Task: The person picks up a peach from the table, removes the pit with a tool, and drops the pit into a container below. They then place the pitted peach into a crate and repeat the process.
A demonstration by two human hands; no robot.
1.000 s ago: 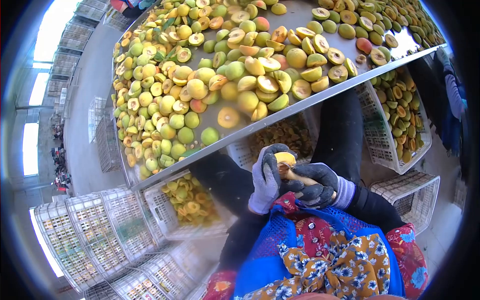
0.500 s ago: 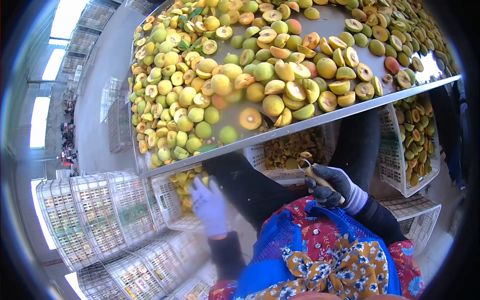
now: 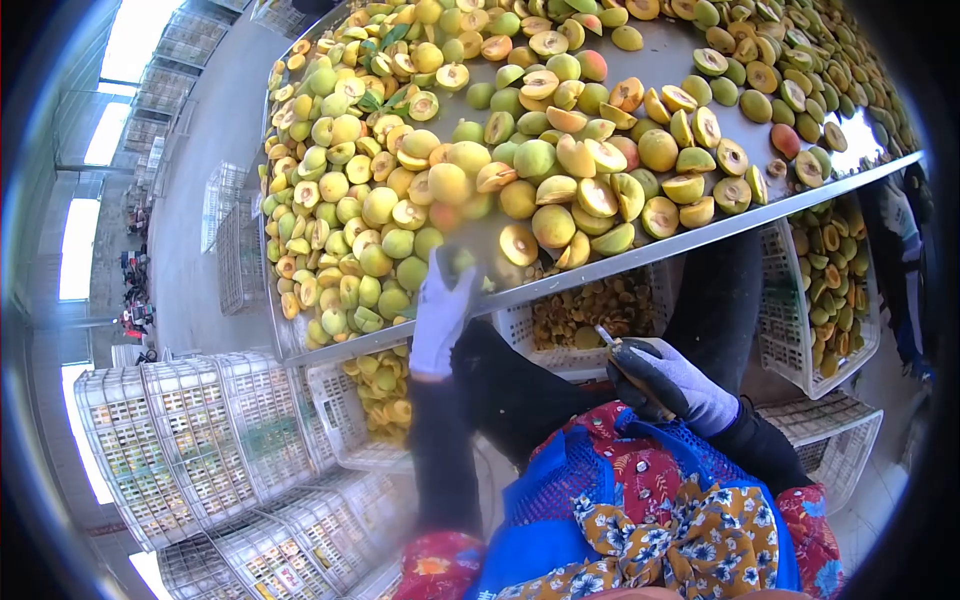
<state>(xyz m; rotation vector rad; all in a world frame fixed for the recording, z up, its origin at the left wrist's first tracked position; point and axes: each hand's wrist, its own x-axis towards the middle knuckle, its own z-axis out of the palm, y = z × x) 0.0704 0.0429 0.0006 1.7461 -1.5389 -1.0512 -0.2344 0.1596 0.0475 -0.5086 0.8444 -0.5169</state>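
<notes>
My left hand [image 3: 440, 318], in a pale glove with dark fingertips, reaches over the near edge of the metal table [image 3: 640, 240]. Its thumb and fingers are spread around a blurred green stone fruit [image 3: 460, 262]; a firm hold cannot be made out. Beside it lie a cut half [image 3: 518, 244] and a heap of whole and halved yellow-green fruit [image 3: 378, 205]. My right hand [image 3: 665, 380], gloved with a dark palm, is closed on a wooden-handled pitting tool [image 3: 640, 386] above my lap. The tool's metal end [image 3: 603, 334] points up and left.
Under the table edge, a white crate [image 3: 515, 325] holds small brown-yellow pieces. Another crate [image 3: 330, 400] at left holds fruit halves, as does one at right [image 3: 770, 290]. Stacked crates [image 3: 190, 430] stand at lower left. Another person's gloved hand [image 3: 900, 212] shows at far right.
My left hand has moved up from above the left crate to the green fruit at the table edge. My right hand has turned the tool, so its curved loop now appears edge-on.
</notes>
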